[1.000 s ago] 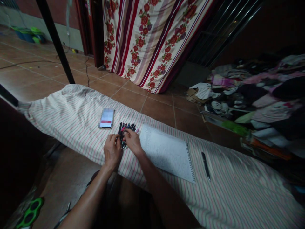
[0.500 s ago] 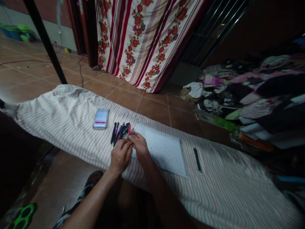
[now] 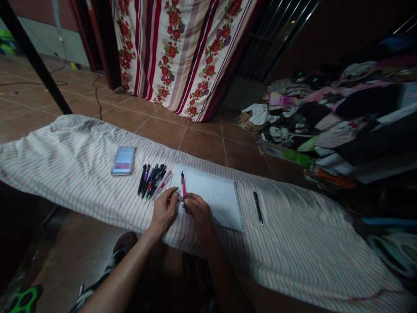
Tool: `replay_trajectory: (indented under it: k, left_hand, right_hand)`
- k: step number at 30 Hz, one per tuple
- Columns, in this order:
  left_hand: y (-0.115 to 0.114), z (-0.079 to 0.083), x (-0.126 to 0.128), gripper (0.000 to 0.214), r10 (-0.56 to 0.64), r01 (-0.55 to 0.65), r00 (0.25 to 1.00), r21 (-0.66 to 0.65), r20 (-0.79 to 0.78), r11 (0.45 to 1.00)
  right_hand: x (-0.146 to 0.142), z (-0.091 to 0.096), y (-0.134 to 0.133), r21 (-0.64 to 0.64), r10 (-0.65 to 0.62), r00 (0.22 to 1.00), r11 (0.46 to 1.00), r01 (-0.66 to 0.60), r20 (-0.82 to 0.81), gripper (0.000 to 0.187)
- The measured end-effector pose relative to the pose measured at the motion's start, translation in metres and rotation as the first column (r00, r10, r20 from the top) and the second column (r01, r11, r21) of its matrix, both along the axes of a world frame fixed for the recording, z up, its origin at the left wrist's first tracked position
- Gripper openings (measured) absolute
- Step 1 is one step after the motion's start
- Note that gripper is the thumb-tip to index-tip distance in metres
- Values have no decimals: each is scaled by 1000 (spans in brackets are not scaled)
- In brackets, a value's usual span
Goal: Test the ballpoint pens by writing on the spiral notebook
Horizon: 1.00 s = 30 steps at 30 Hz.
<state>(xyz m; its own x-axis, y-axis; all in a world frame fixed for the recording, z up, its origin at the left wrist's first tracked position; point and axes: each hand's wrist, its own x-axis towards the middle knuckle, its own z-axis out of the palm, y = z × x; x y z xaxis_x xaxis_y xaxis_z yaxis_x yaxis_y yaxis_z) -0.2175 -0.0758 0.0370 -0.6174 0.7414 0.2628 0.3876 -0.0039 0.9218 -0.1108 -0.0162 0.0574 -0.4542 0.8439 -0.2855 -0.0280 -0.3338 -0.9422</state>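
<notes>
A red pen (image 3: 183, 185) stands out over the left edge of a white spiral notebook (image 3: 213, 198). My right hand (image 3: 199, 213) is closed around its lower end. My left hand (image 3: 164, 210) pinches the same pen with thumb and fingers from the left. Several more pens (image 3: 151, 180) lie side by side just left of the notebook on the striped cloth (image 3: 81, 169). A single black pen (image 3: 258, 208) lies right of the notebook.
A small card or packet (image 3: 123, 160) lies left of the pens. Behind the cloth-covered surface is tiled floor (image 3: 202, 141), a floral curtain (image 3: 182, 52) and a heap of clothes (image 3: 332, 113) at right. Green scissors (image 3: 19, 300) lie low at left.
My hands left the bunch of pens and moved right to the notebook's edge with the red pen. The remaining pens now lie spread in a row.
</notes>
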Motion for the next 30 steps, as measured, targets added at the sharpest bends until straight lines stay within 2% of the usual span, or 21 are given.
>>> replay_trajectory:
  k: [3,6,11,14,16,19,23,26,30]
  left_hand:
    - [4,-1,8,31,-50,51,997,16,-64,999]
    - [6,-4,12,37,-75,78,960,1,-271,997]
    - [9,-7,14,33,-33,-23,838,-95,-544,995]
    - [10,-4,15,27,13,-62,744,-49,-668,997]
    - [10,-2,17,22,25,-48,680,-10,-733,999]
    - [9,2,24,17,-13,2,638,-14,-770,1000]
    - [7,5,35,17,-133,87,643,-101,-754,991]
    - [8,3,43,20,-186,78,651,-179,-736,981]
    - [10,-2,51,24,-209,82,676,-210,-706,974]
  right_hand:
    - [9,3,2,39,45,999,998,-45,1,33]
    - [17,6,6,43,103,994,994,-105,38,32]
    - [30,7,14,45,135,990,990,-137,44,32]
    - [37,4,20,56,105,993,993,-108,58,32]
    - [41,1,25,56,50,997,997,-54,66,32]
    - [45,-3,31,57,-51,998,997,49,46,38]
    - [50,-2,31,25,-128,992,992,128,-3,44]
    - [53,1,29,-10,-156,987,988,156,-27,42]
    - [58,1,29,-76,-178,980,982,172,-92,44]
